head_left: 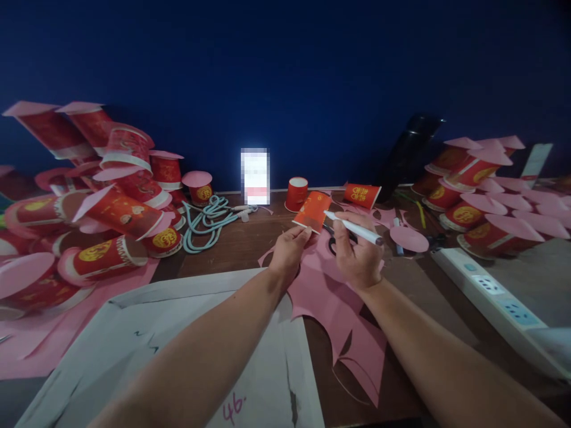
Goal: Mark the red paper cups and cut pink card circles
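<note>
My left hand (288,252) is closed on the white rim of a red paper cup (313,209), which lies tilted above the table. In my right hand (357,249) is a white marker pen (354,227), its pale end touching or very near the cup's right side. Dark scissors (332,242) show partly behind my right hand. Pink paper (332,297) with curved cut-outs spreads below both hands. Just behind the held cup, another red cup (297,195) stands upright, and a further red cup (362,195) lies on its side to the right.
Red cups with pink paper discs (129,217) pile up on the left, with more (482,184) on the right. A teal cord (207,223), a lit screen (256,176), a black bottle (408,157), a white power strip (495,303) and a white board (178,356) surround the work.
</note>
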